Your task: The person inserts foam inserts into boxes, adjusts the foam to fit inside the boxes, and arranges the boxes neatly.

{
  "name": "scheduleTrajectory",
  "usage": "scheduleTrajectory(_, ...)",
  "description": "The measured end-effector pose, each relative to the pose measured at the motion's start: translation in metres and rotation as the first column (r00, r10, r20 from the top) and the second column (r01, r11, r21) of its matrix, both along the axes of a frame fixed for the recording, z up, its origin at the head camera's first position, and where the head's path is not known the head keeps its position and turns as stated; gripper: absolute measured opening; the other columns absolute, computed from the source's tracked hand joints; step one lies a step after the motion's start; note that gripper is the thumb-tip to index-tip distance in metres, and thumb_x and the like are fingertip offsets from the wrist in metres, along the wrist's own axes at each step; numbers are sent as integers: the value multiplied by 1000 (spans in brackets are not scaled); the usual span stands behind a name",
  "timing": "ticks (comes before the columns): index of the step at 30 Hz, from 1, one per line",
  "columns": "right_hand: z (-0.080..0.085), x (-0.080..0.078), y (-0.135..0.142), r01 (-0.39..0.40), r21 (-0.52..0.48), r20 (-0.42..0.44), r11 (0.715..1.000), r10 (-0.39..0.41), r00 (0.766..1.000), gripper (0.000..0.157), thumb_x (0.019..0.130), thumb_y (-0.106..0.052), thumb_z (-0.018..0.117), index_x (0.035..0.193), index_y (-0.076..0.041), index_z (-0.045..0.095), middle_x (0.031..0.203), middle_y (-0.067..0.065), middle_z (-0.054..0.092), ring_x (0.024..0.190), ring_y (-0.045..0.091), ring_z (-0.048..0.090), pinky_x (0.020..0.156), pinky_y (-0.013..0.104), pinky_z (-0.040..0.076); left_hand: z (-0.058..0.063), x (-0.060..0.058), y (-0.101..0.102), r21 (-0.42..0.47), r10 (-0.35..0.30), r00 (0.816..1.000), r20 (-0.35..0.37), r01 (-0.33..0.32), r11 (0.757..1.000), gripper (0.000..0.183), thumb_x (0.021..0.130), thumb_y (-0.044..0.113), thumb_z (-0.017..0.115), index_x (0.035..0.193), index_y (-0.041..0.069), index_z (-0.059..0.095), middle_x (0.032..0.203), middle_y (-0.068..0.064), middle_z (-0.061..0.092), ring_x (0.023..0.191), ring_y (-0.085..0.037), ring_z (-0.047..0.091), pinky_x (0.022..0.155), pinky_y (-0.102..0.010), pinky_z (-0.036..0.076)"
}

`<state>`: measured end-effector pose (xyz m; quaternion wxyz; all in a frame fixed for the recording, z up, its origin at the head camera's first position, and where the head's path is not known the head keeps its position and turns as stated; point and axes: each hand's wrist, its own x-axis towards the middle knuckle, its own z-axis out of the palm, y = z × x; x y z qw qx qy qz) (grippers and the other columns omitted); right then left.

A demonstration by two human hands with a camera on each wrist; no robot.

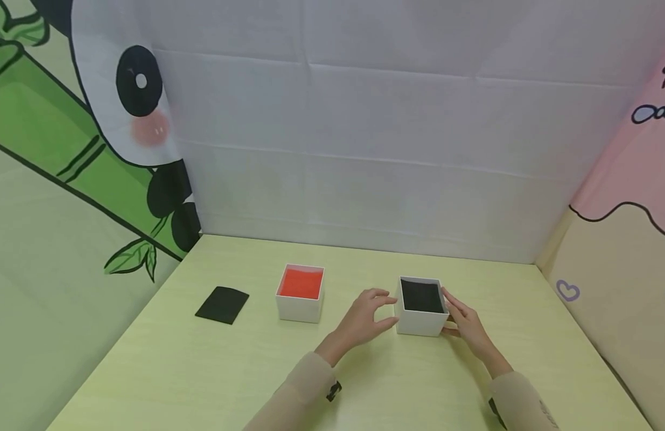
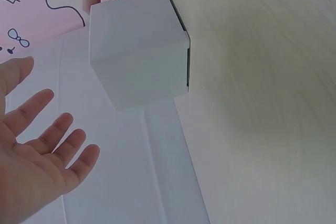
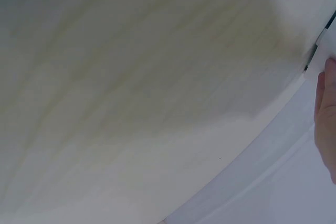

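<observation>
A white box (image 1: 420, 323) with black material (image 1: 422, 296) inside stands right of centre on the table. My right hand (image 1: 469, 329) touches its right side with extended fingers; in the right wrist view that hand (image 3: 328, 119) shows only at the right edge, against the box. On the other side, my left hand (image 1: 361, 317) is spread, its fingertips near the box's left wall. The left wrist view shows this hand (image 2: 39, 156) with parted fingers and nothing in them, a gap away from the box (image 2: 139, 45).
A second white box (image 1: 298, 310) holding red material (image 1: 301, 284) stands to the left. Farther left, a flat black square (image 1: 222, 305) lies on the pale yellow table (image 1: 165, 371). A white wall covering (image 1: 364, 131) rises behind the back edge, with printed side panels.
</observation>
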<state>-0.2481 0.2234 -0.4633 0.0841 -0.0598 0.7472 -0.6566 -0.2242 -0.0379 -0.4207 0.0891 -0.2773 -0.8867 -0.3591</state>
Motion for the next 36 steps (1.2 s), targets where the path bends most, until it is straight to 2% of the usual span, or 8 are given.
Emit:
scheduleTrajectory(14, 1, 2, -3, 3, 3, 7, 1000, -3, 1000, 48, 98, -20, 36, 142, -8, 21, 139, 26, 26, 86, 5, 56, 78, 42, 47, 3, 14, -14, 7, -11, 1000, 24, 11, 1000, 34, 83, 23, 64, 113, 8, 61, 118, -6, 53, 112, -20, 45, 93, -33, 37)
scheduleTrajectory(19, -1, 1, -1, 2, 10, -5, 1000, -2, 1000, 49, 98, -22, 36, 142, -8, 21, 138, 26, 26, 87, 6, 56, 77, 42, 48, 4, 20, -20, 29, -11, 1000, 17, 11, 1000, 33, 83, 21, 64, 113, 7, 61, 117, -7, 53, 111, -21, 45, 93, -34, 38)
scheduleTrajectory(25, 0, 1, -2, 3, 28, -21, 1000, -2, 1000, 49, 98, -24, 35, 142, -7, 21, 138, 27, 26, 87, 6, 56, 76, 42, 48, 5, 27, -29, 43, -8, 999, 45, 6, 999, 33, 83, 22, 64, 113, 8, 61, 117, -4, 53, 111, -19, 45, 92, -33, 39)
scheduleTrajectory(36, 1, 1, -2, 11, 18, 7, 1000, -11, 1000, 47, 99, -19, 34, 142, -8, 20, 137, 27, 27, 85, 4, 56, 78, 42, 47, 7, 40, -45, 65, -8, 999, 45, 5, 998, 31, 82, 20, 65, 110, 6, 63, 116, -6, 53, 111, -20, 45, 92, -35, 39)
